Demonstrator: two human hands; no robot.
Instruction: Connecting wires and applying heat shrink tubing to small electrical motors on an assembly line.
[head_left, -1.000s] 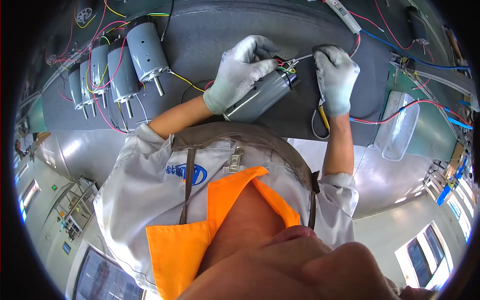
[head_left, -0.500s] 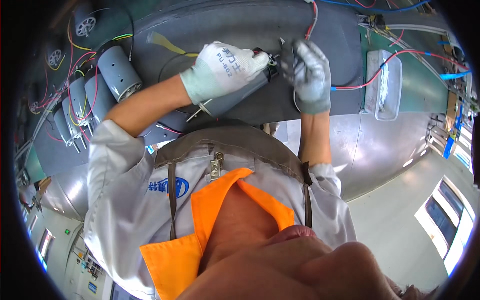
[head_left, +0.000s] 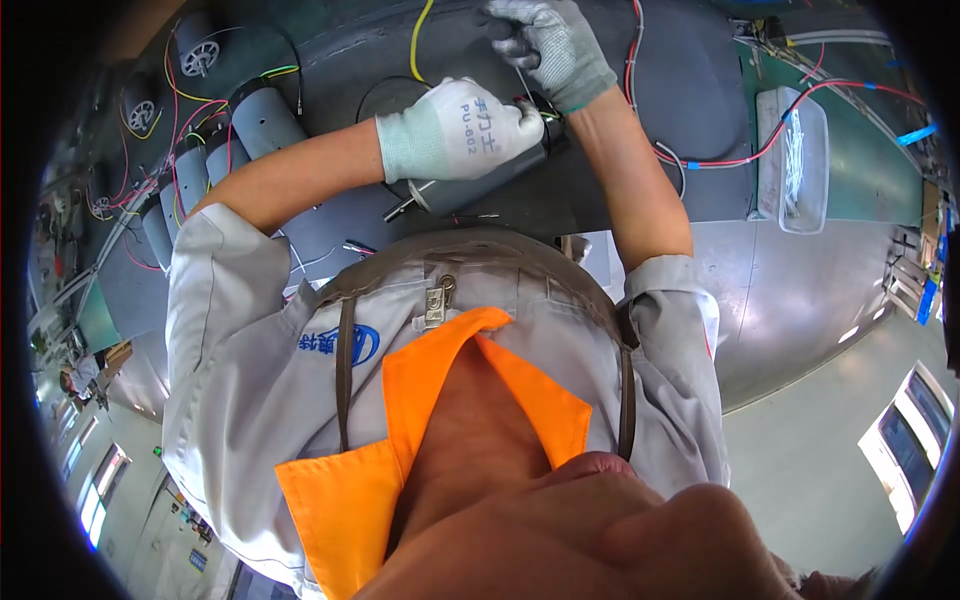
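A grey cylindrical motor (head_left: 490, 188) lies slantwise on the dark worktop in front of me, its shaft end pointing to the lower left. My left hand (head_left: 465, 130), in a whitish coated glove, is closed around wires (head_left: 545, 114) at the motor's upper right end. Most of what its fingers pinch is hidden. Farther out, my gloved right hand (head_left: 550, 50) has curled fingers with dark, worn tips. A thin pale strip (head_left: 524, 88) runs from beneath them toward the motor's wire end; their exact grip on it is unclear.
Several more grey motors (head_left: 265, 120) with coloured leads stand at the left. A yellow sleeve (head_left: 418, 40) lies beyond my left hand. At the right, a clear plastic tray (head_left: 817, 170) holds thin white strips, and a red cable (head_left: 745, 160) crosses in front of it.
My right hand has moved away from me and to the left, from beside the motor's end to beyond it. My left hand has stayed at the wires, shifting slightly.
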